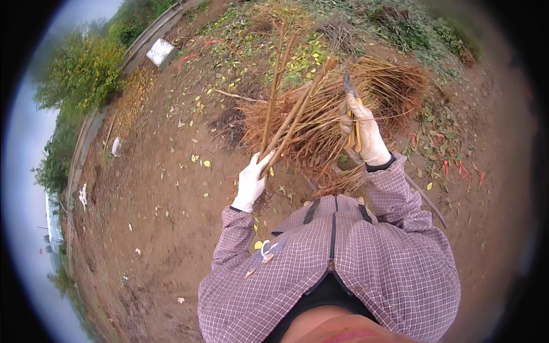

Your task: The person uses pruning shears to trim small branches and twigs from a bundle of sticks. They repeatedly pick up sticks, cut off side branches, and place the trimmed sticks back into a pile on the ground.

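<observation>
My left hand, in a white work glove, is closed around the lower ends of several cut woody stems. These stems fan upward over a heap of thin reddish-brown seedlings with fine roots. Farther right, my right hand, gloved too, grips pruning shears by their yellow handles, with the dark blades pointing up and away from me. The shears are apart from the stems in my left hand. A second bundle of thin stems lies behind the right hand.
Red ties and a long stick lie at the right. Cut leafy branches and a pile of grey twigs lie at the back. A white-topped block sits near the concrete edging at the left.
</observation>
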Action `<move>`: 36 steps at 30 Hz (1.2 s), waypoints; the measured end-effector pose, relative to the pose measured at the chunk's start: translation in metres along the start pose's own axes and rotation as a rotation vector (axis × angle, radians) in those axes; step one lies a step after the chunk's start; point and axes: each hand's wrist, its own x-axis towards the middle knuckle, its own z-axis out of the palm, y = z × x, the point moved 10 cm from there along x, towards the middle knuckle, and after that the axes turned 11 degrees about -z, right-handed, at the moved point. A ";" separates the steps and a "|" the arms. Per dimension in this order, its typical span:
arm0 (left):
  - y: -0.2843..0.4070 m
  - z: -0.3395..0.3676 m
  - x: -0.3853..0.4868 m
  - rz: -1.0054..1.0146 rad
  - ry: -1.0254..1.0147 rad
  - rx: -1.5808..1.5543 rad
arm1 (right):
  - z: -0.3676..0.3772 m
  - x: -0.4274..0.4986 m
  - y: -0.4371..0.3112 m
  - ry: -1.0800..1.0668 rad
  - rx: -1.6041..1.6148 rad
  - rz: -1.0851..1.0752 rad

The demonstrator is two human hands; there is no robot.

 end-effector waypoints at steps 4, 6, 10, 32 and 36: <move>-0.027 0.024 -0.003 -0.263 -0.391 -0.694 | 0.004 -0.009 -0.006 -0.211 -0.267 -0.006; -0.029 0.024 -0.008 -0.339 -0.467 -0.867 | 0.021 -0.016 0.008 -0.374 -0.322 0.038; -0.019 0.021 -0.011 -0.372 -0.526 -0.918 | 0.043 -0.005 0.036 -0.443 -0.539 -0.008; -0.004 0.022 -0.014 -0.342 -0.535 -0.909 | 0.093 -0.036 -0.001 -0.322 -1.350 -0.918; 0.002 0.014 -0.011 -0.271 -0.469 -1.104 | 0.050 -0.010 0.028 -0.203 -0.955 -0.330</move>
